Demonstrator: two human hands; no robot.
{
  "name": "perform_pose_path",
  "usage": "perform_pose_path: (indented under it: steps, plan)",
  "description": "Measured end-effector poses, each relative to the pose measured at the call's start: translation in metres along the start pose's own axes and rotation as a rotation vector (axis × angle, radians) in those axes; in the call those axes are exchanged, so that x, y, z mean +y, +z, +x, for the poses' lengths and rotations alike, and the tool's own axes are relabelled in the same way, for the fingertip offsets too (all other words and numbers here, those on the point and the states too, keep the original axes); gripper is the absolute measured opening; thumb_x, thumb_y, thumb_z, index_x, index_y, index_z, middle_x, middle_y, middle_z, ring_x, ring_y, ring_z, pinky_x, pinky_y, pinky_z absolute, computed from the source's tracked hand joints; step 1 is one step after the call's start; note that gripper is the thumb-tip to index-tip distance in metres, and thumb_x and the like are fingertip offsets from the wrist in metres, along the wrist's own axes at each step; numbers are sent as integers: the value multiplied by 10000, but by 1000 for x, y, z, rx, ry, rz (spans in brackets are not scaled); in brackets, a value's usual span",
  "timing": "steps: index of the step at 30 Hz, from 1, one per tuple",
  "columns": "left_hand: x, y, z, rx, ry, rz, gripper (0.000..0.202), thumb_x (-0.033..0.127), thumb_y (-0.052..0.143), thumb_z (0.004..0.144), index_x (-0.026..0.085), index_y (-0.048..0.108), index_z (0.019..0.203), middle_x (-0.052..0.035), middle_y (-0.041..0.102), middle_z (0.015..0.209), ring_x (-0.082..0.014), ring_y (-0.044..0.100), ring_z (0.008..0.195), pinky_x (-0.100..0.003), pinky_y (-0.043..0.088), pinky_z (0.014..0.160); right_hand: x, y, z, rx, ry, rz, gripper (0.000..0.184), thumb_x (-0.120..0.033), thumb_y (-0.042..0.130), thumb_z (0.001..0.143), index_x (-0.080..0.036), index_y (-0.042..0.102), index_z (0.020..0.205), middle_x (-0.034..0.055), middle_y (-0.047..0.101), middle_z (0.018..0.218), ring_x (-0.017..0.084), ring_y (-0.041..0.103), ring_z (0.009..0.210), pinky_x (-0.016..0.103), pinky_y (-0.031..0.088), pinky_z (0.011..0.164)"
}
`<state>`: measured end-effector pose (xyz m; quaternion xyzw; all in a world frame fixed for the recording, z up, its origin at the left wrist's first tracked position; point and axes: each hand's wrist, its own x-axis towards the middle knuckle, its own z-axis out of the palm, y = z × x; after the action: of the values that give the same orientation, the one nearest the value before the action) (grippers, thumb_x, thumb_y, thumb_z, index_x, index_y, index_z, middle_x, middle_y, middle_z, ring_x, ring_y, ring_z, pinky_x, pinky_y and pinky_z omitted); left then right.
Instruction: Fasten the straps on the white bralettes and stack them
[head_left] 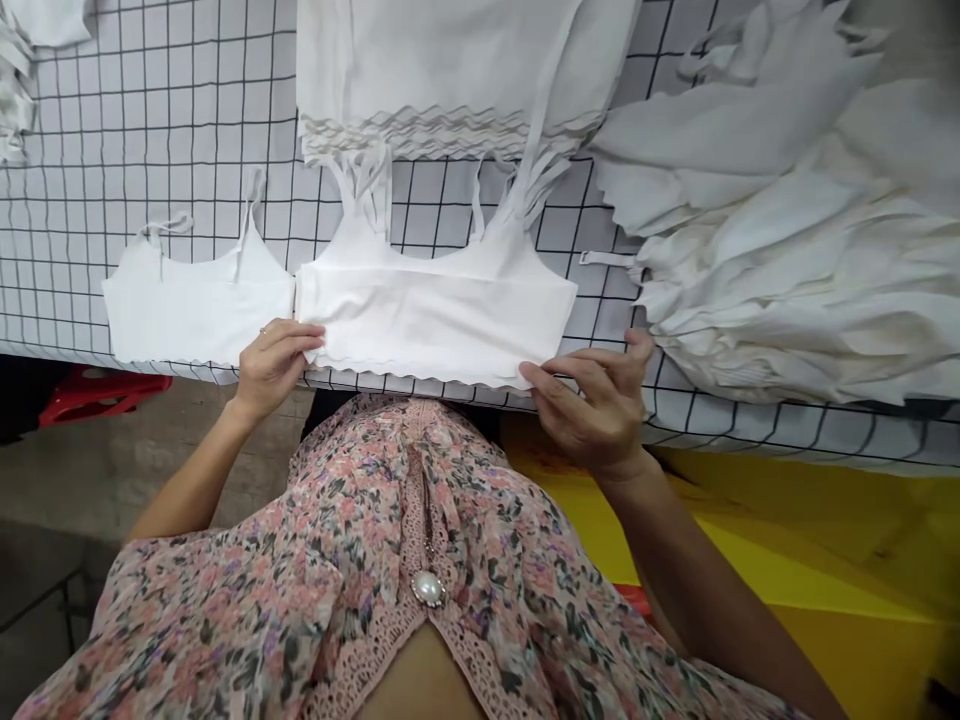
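Note:
A white bra top point(442, 310) with thin straps lies spread flat near the table's front edge, its wavy hem towards me. My left hand point(274, 365) pinches its lower left corner between thumb and fingers. At the lower right corner, my right hand point(596, 400) grips the hem between thumb and forefinger, the other fingers raised apart. A second white bra top point(199, 310) lies flat just to the left, close beside the first. Several straps fan out above the first top, so more layers may lie beneath it.
Behind lies a neat stack of white garments point(465, 70) with wavy edges. A loose heap of white garments point(795, 260) covers the right side. The tablecloth point(187, 110) is white with black checks. Below the table are yellow boxes point(787, 560) and a red stool point(101, 395).

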<state>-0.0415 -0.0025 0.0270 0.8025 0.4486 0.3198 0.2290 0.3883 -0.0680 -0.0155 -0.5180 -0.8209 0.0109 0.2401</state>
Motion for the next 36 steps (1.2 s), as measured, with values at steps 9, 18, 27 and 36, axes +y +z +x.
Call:
perform_pose_path:
  steps: [9, 18, 27, 36]
  plan:
    - [17, -9, -1, 40, -4, 208, 339, 137, 555, 1051, 326, 814, 1162, -44, 828, 1267, -243, 727, 1085, -490, 575, 974, -13, -5, 7, -79, -6, 110, 559, -594, 579, 1020, -267, 704, 1456, 138, 774, 1281, 375, 684, 1246, 735, 303, 1252]
    - [38, 88, 28, -149, -235, 334, 874, 582, 485, 1107, 194, 103, 1790, -168, 104, 1857, -350, 82, 1752, -631, 120, 1433, -46, 25, 44, -353, 3, 16, 908, -568, 385, 1108, -156, -56, 1786, 226, 256, 1798, 406, 324, 1676, 760, 115, 1332]
    - [41, 80, 20, -146, -260, 426, 1040, 670, 518, 1066, 192, -60, 1787, -196, 14, 1843, -366, -8, 1735, -650, 141, 1430, -1, -17, 40, -218, 0, -20, 758, -457, 415, 1115, -216, 166, 1788, 260, 490, 1681, 482, 511, 1533, 757, 376, 1174]
    - [34, 89, 37, -118, -235, 489, 988, 579, 478, 1104, 172, -123, 1774, -196, 148, 1824, -328, 33, 1728, -660, 229, 1416, -3, 40, 251, -125, -251, 218, 276, -275, 547, 1079, -281, 820, 1115, 97, 702, 1058, 285, 597, 1075, 493, 507, 986]
